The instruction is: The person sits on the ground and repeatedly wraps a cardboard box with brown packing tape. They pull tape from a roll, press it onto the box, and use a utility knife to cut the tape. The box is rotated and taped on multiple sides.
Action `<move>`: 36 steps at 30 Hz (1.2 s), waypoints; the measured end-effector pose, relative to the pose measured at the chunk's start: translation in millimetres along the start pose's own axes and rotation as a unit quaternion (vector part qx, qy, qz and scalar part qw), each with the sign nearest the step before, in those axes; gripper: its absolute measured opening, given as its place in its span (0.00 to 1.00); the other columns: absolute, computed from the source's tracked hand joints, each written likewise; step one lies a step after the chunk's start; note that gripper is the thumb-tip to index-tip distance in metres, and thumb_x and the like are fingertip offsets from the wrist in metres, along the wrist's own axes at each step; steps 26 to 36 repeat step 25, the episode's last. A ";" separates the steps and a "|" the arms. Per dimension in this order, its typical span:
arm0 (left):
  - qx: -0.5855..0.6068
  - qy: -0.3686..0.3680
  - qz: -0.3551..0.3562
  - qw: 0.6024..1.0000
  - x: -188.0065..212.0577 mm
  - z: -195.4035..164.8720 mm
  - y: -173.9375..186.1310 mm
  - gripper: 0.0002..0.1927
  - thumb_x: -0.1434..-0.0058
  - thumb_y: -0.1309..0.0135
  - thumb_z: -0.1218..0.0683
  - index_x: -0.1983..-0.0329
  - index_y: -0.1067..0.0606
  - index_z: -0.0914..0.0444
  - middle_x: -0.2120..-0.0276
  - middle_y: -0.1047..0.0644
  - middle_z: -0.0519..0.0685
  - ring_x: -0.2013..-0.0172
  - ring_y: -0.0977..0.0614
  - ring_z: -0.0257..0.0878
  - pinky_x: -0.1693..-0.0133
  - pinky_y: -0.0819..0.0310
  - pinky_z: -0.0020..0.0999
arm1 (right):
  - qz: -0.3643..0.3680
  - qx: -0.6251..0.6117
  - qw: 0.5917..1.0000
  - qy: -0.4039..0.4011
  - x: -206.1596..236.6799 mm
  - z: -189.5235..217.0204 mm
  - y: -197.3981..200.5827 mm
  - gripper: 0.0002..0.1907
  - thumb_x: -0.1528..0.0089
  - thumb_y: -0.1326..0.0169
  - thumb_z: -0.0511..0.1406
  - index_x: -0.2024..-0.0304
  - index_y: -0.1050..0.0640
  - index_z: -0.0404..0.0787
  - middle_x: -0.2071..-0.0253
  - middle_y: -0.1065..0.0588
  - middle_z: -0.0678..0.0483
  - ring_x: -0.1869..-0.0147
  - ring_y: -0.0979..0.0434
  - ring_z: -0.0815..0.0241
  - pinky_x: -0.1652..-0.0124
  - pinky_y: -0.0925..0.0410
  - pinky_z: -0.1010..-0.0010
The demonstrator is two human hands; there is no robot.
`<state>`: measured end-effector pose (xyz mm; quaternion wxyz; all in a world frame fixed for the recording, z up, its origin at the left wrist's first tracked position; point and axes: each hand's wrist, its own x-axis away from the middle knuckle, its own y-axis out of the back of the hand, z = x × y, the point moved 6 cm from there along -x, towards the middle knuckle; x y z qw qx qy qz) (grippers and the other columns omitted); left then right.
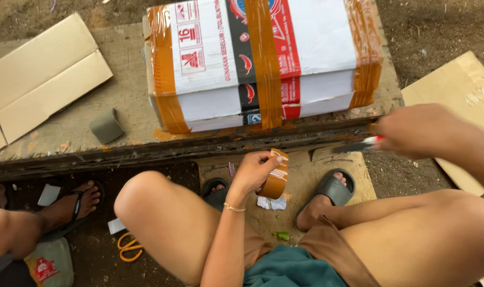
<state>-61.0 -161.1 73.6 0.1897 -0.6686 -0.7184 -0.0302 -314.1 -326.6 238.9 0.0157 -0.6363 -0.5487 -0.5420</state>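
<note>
Here the left hand (pixel 254 171) grips a roll of brown packing tape (pixel 275 183) from above, fingers curled over its upper rim and thumb pinching the loose end, so the roll hangs just under the palm, between the person's knees. The right hand (pixel 412 130) is clenched round a cutter with a red and white handle (pixel 359 144); its blade end points left toward the tape, well apart from the roll, and the hand is blurred. Both hands hover just in front of a worn board platform (pixel 119 95), whose dark front edge (pixel 146 154) runs across between the hands and the box. On the platform stands a white carton bound with bands of brown tape (pixel 263 58), close to that edge, with bare board to its left and only a narrow strip to its right. A small grey folded scrap (pixel 106 126) lies on the bare stretch. Flattened cardboard (pixel 40 79) rests at the far left, another sheet (pixel 465 90) at the right beyond the right forearm. Below the roll a cardboard piece (pixel 300 175) covers the ground, with the person's grey sandals (pixel 329 191), a crumpled white scrap (pixel 271 203) and a green bit (pixel 282 235) on it. Orange-handled scissors (pixel 129 247) lie on the dirt under the left knee. Another person's foot in a dark sandal (pixel 74 204) sits at the left.
</note>
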 end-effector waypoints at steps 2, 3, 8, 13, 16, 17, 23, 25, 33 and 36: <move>0.008 -0.020 -0.017 1.000 4.2 -19.8 -3.2 0.13 0.36 0.41 0.52 0.57 0.17 0.65 0.72 0.19 0.42 0.74 0.25 0.26 0.72 0.30 0.24 | -0.002 -0.048 0.998 -0.049 -13.6 -73.5 -22.9 0.24 0.36 0.47 0.57 0.57 0.14 0.49 0.62 0.16 0.51 0.54 0.15 0.54 0.51 0.24 0.58; 0.022 -0.020 -0.009 1.000 7.5 -26.2 -8.7 0.13 0.36 0.40 0.53 0.55 0.18 0.67 0.72 0.20 0.44 0.75 0.26 0.27 0.74 0.32 0.24 | -0.026 -0.063 0.996 -0.058 -27.5 -98.1 -32.7 0.25 0.36 0.46 0.58 0.56 0.13 0.49 0.61 0.16 0.52 0.54 0.16 0.55 0.51 0.23 0.59; 0.090 -0.046 0.030 0.994 30.0 -69.3 -40.0 0.19 0.41 0.39 0.60 0.47 0.23 0.69 0.62 0.18 0.45 0.66 0.20 0.27 0.69 0.25 0.25 | -0.283 -0.256 0.917 -0.114 -88.2 -169.5 -61.9 0.26 0.33 0.45 0.54 0.44 0.17 0.43 0.56 0.17 0.42 0.54 0.18 0.43 0.53 0.25 0.55; 0.088 -0.158 -0.008 0.984 86.1 -129.3 -39.3 0.23 0.37 0.39 0.59 0.38 0.28 0.67 0.55 0.20 0.43 0.57 0.20 0.27 0.55 0.23 0.24 | -0.344 -0.444 0.824 -0.070 -151.0 -137.3 -61.3 0.22 0.32 0.40 0.48 0.46 0.18 0.38 0.57 0.19 0.38 0.54 0.19 0.42 0.53 0.28 0.55; -0.021 -0.198 -0.133 0.971 122.2 -170.5 -17.2 0.26 0.37 0.39 0.58 0.36 0.27 0.65 0.59 0.21 0.41 0.63 0.24 0.26 0.61 0.27 0.23 | -0.353 -0.489 0.796 -0.058 -170.5 -127.5 -46.4 0.20 0.32 0.38 0.46 0.47 0.17 0.39 0.57 0.20 0.39 0.55 0.19 0.44 0.53 0.28 0.56; -0.071 -0.203 -0.182 0.960 133.3 -182.5 -9.5 0.26 0.38 0.39 0.57 0.35 0.27 0.64 0.61 0.21 0.40 0.66 0.26 0.25 0.64 0.29 0.22 | -0.349 -0.498 0.791 -0.065 -173.8 -129.2 -43.2 0.19 0.32 0.37 0.45 0.47 0.17 0.39 0.57 0.20 0.39 0.56 0.18 0.45 0.53 0.28 0.56; -0.391 -0.231 -0.281 0.845 116.7 -273.9 2.2 0.20 0.33 0.40 0.55 0.39 0.26 0.62 0.69 0.19 0.52 0.75 0.17 0.32 0.70 0.24 0.27 | -0.461 -0.380 0.798 -0.083 -162.3 -132.4 -18.8 0.10 0.30 0.40 0.37 0.54 0.14 0.36 0.60 0.18 0.40 0.57 0.18 0.47 0.51 0.29 0.59; -0.399 -0.224 -0.282 0.843 87.0 -306.7 -1.9 0.19 0.32 0.42 0.54 0.39 0.27 0.61 0.67 0.17 0.53 0.75 0.14 0.33 0.70 0.23 0.28 | -0.554 -0.399 0.729 -0.052 -149.1 -133.2 -9.9 0.09 0.27 0.45 0.34 0.48 0.18 0.37 0.51 0.19 0.40 0.49 0.19 0.47 0.47 0.29 0.59; -0.399 -0.224 -0.282 0.843 87.0 -306.7 -1.9 0.19 0.32 0.42 0.54 0.39 0.27 0.61 0.67 0.17 0.53 0.75 0.14 0.33 0.70 0.23 0.28 | -0.554 -0.399 0.729 -0.052 -149.1 -133.2 -9.9 0.09 0.27 0.45 0.34 0.48 0.18 0.37 0.51 0.19 0.40 0.49 0.19 0.47 0.47 0.29 0.59; -0.399 -0.224 -0.282 0.843 87.0 -306.7 -1.9 0.19 0.32 0.42 0.54 0.39 0.27 0.61 0.67 0.17 0.53 0.75 0.14 0.33 0.70 0.23 0.28 | -0.554 -0.399 0.729 -0.052 -149.1 -133.2 -9.9 0.09 0.27 0.45 0.34 0.48 0.18 0.37 0.51 0.19 0.40 0.49 0.19 0.47 0.47 0.29 0.59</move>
